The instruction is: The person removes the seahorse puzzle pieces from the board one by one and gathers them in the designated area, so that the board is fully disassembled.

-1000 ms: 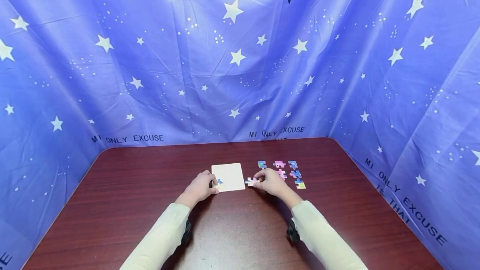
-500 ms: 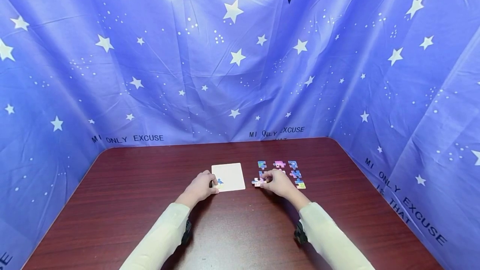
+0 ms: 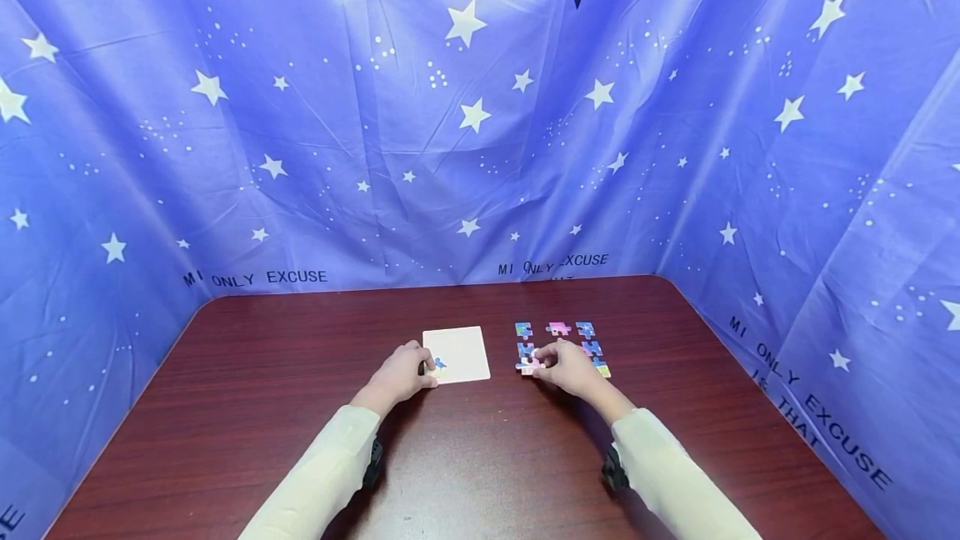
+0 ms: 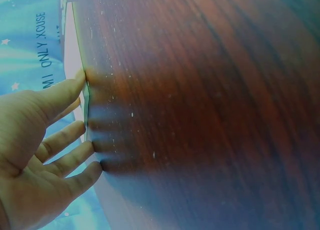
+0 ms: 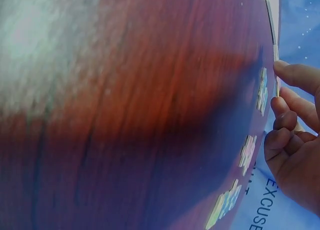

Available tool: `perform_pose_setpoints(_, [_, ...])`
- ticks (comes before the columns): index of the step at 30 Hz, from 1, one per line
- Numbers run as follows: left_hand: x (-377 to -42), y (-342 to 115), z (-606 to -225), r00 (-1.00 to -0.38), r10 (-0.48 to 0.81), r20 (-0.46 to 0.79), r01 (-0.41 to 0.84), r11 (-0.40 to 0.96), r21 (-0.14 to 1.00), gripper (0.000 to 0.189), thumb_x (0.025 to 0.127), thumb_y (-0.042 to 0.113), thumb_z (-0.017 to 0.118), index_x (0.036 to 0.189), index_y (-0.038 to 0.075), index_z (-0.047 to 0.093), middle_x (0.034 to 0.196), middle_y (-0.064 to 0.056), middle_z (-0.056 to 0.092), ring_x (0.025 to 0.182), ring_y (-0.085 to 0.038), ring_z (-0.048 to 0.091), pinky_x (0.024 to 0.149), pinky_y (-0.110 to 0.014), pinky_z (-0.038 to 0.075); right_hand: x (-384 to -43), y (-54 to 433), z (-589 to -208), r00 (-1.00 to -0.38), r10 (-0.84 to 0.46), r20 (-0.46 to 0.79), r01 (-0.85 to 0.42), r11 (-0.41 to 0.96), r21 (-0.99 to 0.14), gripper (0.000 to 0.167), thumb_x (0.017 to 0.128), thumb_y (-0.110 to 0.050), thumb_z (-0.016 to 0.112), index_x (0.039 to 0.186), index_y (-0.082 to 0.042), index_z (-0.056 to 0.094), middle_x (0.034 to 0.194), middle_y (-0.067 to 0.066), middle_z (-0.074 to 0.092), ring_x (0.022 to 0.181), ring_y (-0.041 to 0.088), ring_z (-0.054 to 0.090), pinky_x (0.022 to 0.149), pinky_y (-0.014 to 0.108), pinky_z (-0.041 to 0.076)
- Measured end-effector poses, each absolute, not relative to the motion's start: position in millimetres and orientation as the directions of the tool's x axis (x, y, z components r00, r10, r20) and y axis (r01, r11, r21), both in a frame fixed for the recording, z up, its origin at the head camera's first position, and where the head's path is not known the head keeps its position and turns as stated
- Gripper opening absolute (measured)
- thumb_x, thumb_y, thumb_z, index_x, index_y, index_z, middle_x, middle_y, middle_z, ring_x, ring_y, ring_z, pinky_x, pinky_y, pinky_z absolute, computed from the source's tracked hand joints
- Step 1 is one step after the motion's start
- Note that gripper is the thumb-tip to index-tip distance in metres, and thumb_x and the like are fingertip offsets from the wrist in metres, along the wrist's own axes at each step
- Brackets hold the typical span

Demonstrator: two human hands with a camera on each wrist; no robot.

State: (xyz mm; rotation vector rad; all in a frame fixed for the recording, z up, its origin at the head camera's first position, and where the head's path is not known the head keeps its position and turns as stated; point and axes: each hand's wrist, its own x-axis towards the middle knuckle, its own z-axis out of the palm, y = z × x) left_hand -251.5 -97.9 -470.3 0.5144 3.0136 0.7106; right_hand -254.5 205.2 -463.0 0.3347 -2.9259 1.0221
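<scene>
At the lower left corner of a square white board (image 3: pixel 463 350), my left hand (image 3: pixel 400 372) holds the edge between thumb and fingers. A small blue and yellow puzzle piece (image 3: pixel 439 366) lies in that corner, partly covered by the fingers. In the left wrist view, the thumb and fingertips (image 4: pixel 80 78) meet the board's thin edge. To the right of the board, my right hand (image 3: pixel 567 367) pinches a white and pink puzzle piece (image 3: pixel 527 367) between thumb and fingers. The piece overlaps the blue piece behind it in the head view.
Several loose puzzle pieces lie in rows at the right, among them a pink one (image 3: pixel 558 329) and a blue one (image 3: pixel 586 329). My right hand hides some of them. The dark red table (image 3: pixel 300 373) backs onto a blue starry curtain (image 3: pixel 375 148).
My right hand has carried the white and pink puzzle piece rightward, from beside the board to the loose pieces. The left hand and the board have stayed put.
</scene>
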Motion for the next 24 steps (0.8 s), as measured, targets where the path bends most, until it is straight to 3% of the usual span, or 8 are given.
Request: perform_pose_setpoints(24, [-253,-99,-472,-0.945,0.317,0.077,0.319,0.846,0.428,0.019,0.074,0.022,0.078,0.083,0.013,0.064,0.085,-0.001,0.052,0.083,-0.019,0.049,0.08,-0.035,0.045,-250,237,-461,-0.978,-0.189,0.088,-0.204,0.79,-0.578,0.024,0.074,-0.012,0.073,0.095,-0.001,0.07,0.076,0.003,0.058,0.071,0.013,0.048,0.062,0.024,0.041])
